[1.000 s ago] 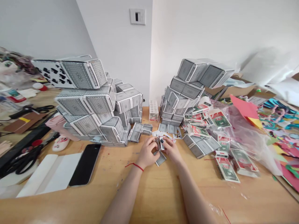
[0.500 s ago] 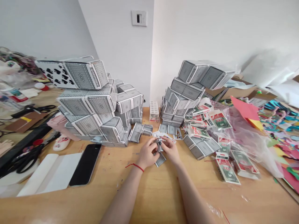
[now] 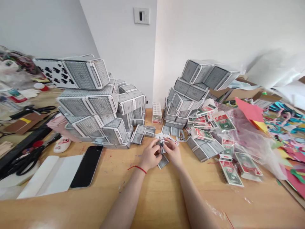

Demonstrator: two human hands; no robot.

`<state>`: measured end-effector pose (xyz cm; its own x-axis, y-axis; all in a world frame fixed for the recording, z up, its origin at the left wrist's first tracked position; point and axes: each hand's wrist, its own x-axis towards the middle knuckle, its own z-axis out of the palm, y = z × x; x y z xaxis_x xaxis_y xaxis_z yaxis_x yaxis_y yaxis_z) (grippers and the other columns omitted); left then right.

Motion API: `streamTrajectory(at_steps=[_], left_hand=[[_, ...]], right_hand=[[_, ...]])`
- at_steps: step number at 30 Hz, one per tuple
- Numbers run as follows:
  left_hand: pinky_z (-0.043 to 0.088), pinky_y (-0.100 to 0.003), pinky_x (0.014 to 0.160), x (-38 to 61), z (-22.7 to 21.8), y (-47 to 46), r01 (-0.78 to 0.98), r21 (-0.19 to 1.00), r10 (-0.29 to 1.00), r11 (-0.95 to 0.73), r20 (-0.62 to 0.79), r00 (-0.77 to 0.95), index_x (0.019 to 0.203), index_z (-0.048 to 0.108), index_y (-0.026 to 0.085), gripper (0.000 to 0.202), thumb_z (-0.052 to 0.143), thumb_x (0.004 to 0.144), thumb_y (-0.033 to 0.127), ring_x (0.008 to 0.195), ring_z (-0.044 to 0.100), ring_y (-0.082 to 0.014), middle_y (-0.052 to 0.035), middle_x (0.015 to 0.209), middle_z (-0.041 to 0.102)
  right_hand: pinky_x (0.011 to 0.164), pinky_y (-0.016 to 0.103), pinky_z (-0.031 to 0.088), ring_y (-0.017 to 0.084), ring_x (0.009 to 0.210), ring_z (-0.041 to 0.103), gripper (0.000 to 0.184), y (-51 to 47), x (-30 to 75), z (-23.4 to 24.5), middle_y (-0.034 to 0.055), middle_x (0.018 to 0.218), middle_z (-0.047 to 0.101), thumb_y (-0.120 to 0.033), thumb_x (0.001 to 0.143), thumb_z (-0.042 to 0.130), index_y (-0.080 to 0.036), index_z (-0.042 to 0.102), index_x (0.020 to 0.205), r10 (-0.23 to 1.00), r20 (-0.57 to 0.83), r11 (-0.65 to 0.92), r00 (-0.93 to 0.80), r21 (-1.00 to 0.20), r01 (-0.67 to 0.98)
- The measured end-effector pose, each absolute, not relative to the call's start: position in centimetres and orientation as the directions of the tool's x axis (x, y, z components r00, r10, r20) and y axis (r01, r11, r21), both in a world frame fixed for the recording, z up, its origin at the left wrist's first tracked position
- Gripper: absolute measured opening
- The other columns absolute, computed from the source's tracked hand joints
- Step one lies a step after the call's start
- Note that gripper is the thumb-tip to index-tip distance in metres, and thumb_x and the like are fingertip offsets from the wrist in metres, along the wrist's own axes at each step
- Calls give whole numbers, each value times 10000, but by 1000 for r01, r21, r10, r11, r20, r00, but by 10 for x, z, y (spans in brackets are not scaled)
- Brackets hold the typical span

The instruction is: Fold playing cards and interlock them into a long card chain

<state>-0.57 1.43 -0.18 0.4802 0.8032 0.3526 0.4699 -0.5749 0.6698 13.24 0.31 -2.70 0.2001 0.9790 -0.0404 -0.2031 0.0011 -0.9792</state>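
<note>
My left hand (image 3: 150, 155), with a red string round its wrist, is closed with fingertips pinching a small playing card (image 3: 162, 143). My right hand (image 3: 173, 152) grips the same card from the other side. The card stands between the fingertips and looks folded; its lower part is hidden. Just below the fingers, a grey-backed card (image 3: 163, 162) lies on the table. Loose face-up cards (image 3: 176, 142) lie just beyond my hands. Behind them rest grey-backed cards (image 3: 174, 131), and to the left, small folded card blocks (image 3: 138, 134).
Tall stacks of card-covered boxes stand at left (image 3: 95, 101) and right (image 3: 190, 90). A phone (image 3: 87, 167), open notebook (image 3: 52, 173) and black scissors (image 3: 30, 160) lie left. Red-and-green card packs (image 3: 230, 171), plastic wrap and coloured paper (image 3: 250, 109) spread across the right.
The view has shifted very slightly. My fingers have moved a little around the card, and both hands stay in nearly the same place.
</note>
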Motion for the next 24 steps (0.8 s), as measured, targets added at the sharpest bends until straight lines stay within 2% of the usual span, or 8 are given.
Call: streamTrajectory(at_steps=[4, 11, 15, 18, 21, 24], left_hand=[[424, -272, 653, -5, -2, 13, 476, 662, 800, -579, 347, 490, 602, 441, 173, 127, 501, 629, 65, 702, 537, -117, -53, 1191, 470], [422, -274, 681, -4, -2, 13, 443, 685, 800, -579, 373, 469, 601, 418, 172, 142, 494, 621, 53, 725, 531, -117, -52, 1170, 471], [426, -278, 673, -4, -4, 14, 422, 700, 800, -577, 381, 463, 570, 403, 169, 158, 494, 614, 47, 691, 526, -108, -57, 1167, 476], [429, -279, 663, -4, -4, 14, 409, 710, 800, -574, 377, 468, 556, 395, 168, 166, 496, 613, 49, 668, 525, -101, -56, 1183, 476], [431, -279, 677, -4, -3, 13, 387, 716, 790, -580, 380, 482, 554, 391, 170, 171, 497, 611, 48, 715, 544, -115, -53, 1196, 477], [431, -284, 714, -3, -1, 11, 363, 713, 771, -600, 393, 502, 560, 402, 173, 168, 496, 607, 42, 839, 556, -151, -60, 1199, 479]], right_hand=[[697, 332, 497, 207, 778, 627, 391, 3, 132, -28, 41, 847, 671, -360, 651, 643, -219, 564, 1007, 974, -50, -7, 219, -981, -192], [702, 322, 484, 191, 751, 624, 402, 1, 132, -24, 37, 839, 666, -347, 649, 658, -213, 557, 1015, 987, -52, -19, 153, -978, -209], [710, 316, 472, 184, 769, 613, 480, -1, 132, -18, 37, 874, 658, -332, 643, 670, -211, 525, 1084, 992, -92, -64, 91, -960, -273], [716, 311, 469, 191, 799, 602, 445, -3, 132, -15, 40, 885, 649, -329, 633, 680, -196, 557, 1040, 992, -115, -96, 43, -944, -315], [708, 303, 472, 175, 759, 604, 397, -4, 134, -14, 24, 847, 645, -300, 618, 701, -201, 565, 978, 991, -135, -128, -9, -908, -399], [666, 297, 479, 160, 691, 609, 401, -6, 134, -14, 15, 840, 643, -276, 599, 720, -216, 534, 950, 985, -169, -168, -43, -855, -490]])
